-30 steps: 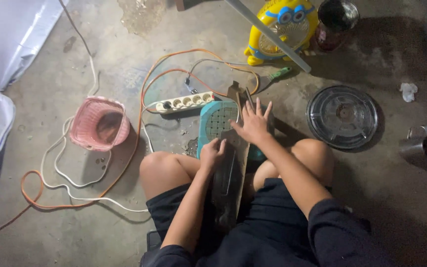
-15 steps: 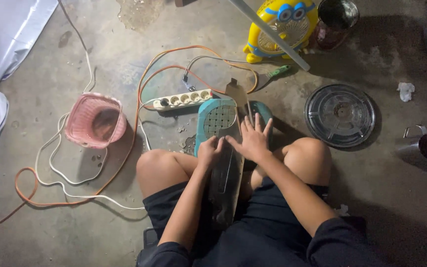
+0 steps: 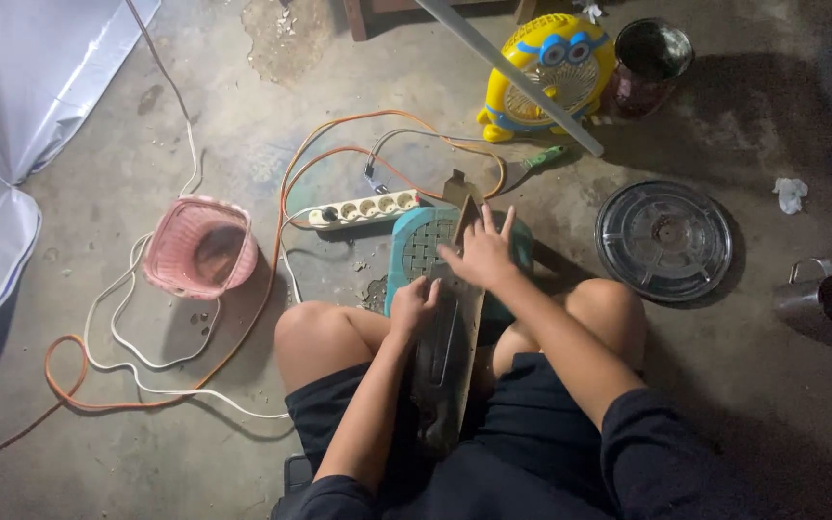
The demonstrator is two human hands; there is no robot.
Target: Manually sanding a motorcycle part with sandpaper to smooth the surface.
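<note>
Around the seated person, a pink basket [image 3: 199,246], a white power strip [image 3: 363,208], a yellow cartoon-faced fan [image 3: 549,72] and a round metal lid [image 3: 664,241] lie on the concrete floor [image 3: 146,453]. Since the earlier frame, both hands have barely shifted. The right hand [image 3: 479,252] presses flat, fingers spread, on a long dark board [image 3: 447,347] laid over a teal basket [image 3: 416,246] between the knees, while the left hand [image 3: 414,306] curls its fingers on the board's left edge.

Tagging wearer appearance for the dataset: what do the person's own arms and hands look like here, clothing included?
Both hands are bare: no gloves, rings, watch or bands show on the left hand or the right hand. Forearms are uncovered. Dark sleeves end near the elbows, clearest on the right arm. No cables or markings on either arm.
</note>
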